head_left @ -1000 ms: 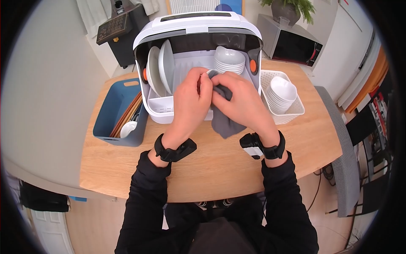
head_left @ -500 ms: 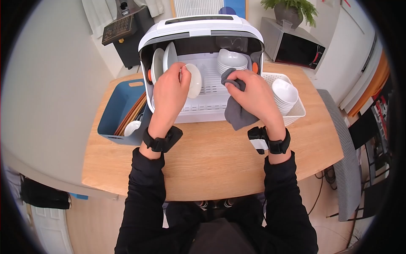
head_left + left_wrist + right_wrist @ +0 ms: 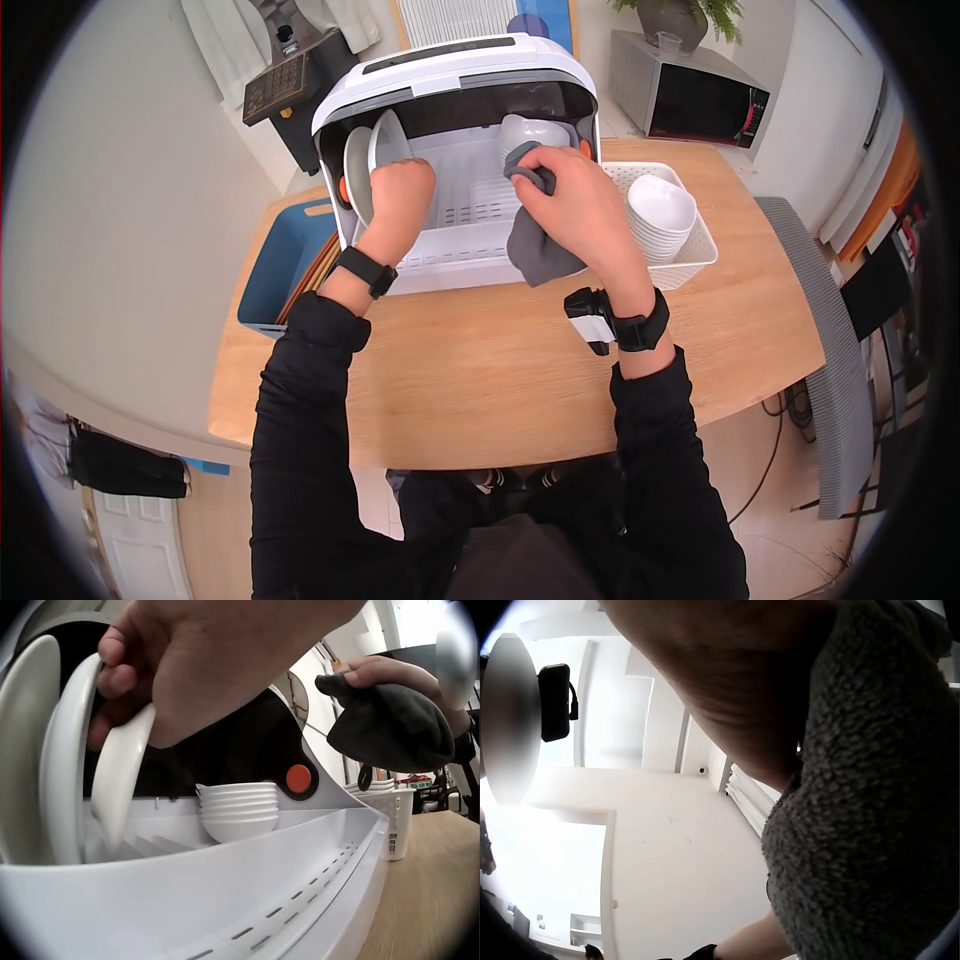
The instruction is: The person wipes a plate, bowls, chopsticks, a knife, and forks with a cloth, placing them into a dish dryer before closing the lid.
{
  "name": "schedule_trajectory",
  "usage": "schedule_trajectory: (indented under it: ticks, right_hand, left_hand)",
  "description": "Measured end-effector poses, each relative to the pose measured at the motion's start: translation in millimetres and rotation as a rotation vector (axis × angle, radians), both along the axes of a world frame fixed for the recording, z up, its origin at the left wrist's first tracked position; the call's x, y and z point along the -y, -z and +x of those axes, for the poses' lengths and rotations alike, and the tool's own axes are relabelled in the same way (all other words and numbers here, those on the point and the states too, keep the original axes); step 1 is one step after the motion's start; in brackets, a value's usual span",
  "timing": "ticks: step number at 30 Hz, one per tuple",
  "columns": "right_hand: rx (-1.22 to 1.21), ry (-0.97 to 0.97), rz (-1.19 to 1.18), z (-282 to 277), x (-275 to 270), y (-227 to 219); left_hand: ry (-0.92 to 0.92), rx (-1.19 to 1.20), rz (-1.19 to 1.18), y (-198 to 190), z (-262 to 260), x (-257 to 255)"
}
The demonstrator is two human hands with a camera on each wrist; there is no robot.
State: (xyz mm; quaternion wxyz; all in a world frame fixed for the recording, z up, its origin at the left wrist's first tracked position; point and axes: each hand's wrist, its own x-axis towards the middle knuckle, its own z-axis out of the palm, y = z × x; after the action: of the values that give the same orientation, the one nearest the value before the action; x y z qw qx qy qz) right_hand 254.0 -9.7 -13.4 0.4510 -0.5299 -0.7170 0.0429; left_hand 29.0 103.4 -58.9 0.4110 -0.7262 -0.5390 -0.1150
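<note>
My left hand [image 3: 402, 200] is inside the open white dish cabinet [image 3: 470, 275], at its left side. In the left wrist view, its fingers pinch the upper edge of a small white plate [image 3: 120, 780], which stands nearly upright in the rack beside larger white plates [image 3: 67, 772]. From the head view, the hand hides the small plate. My right hand [image 3: 580, 205] grips a grey cloth [image 3: 540, 245] that hangs down before the cabinet's right side. Close up, the cloth's fuzzy surface fills much of the right wrist view. Behind that hand sits a stack of white bowls [image 3: 238, 817].
A blue bin [image 3: 275, 265] with chopsticks stands left of the cabinet on the wooden table [image 3: 480, 390]. To the right is a white perforated basket [image 3: 700, 255] holding stacked white bowls [image 3: 662, 215]. A microwave [image 3: 690, 95] stands behind, at the right.
Both hands were together at the cloth; they parted, the left carrying the small plate leftward and down into the rack beside the larger plates. The right hand kept the cloth.
</note>
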Motion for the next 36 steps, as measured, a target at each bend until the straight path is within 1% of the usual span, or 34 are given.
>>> schedule_trajectory:
  ticks: [3, 6, 9, 14, 18, 21, 24, 27, 29, 30, 32, 33, 36]
  right_hand:
    - [-0.014, -0.010, -0.016, -1, 3, -2]
    - [-0.025, -0.025, -0.024, -1, 3, -1]
    - [-0.029, -0.023, -0.029, -2, 4, -1]
    - [-0.022, -0.016, -0.032, -2, 2, 1]
    - [-0.018, -0.008, -0.026, -1, 0, 1]
    - [-0.026, -0.015, -0.024, -2, 0, 2]
    - [-0.033, -0.025, -0.022, -3, 0, 3]
    - [-0.061, -0.030, 0.014, -4, -5, 5]
    - [-0.096, -0.029, 0.034, -6, -11, 8]
    - [-0.111, -0.006, 0.098, -6, -14, 10]
    - [-0.146, 0.031, 0.226, -8, -20, 13]
    - [-0.208, 0.028, 0.251, -9, -20, 11]
    - [-0.346, 0.007, 0.227, -7, -20, 7]
  left_hand:
    - [-0.050, -0.111, -0.108, 3, 4, 1]
    - [-0.061, -0.156, -0.202, 7, 5, -1]
    - [-0.103, -0.110, -0.299, 7, 6, -11]
    - [-0.146, -0.135, -0.350, 1, 1, -27]
    - [-0.173, -0.155, -0.385, -2, 4, -29]
    - [-0.167, -0.117, -0.388, 0, 5, -26]
    - [-0.109, -0.096, -0.357, 0, 2, -22]
    - [0.108, -0.075, -0.100, -1, -5, -15]
    - [0.273, -0.043, -0.021, -19, -7, 13]
    - [0.351, -0.026, 0.017, -29, -10, 29]
    - [0.485, 0.056, 0.102, -41, -31, 53]
    - [0.548, 0.094, 0.149, -45, -46, 61]
    - [0.506, 0.135, 0.104, -39, -106, 72]
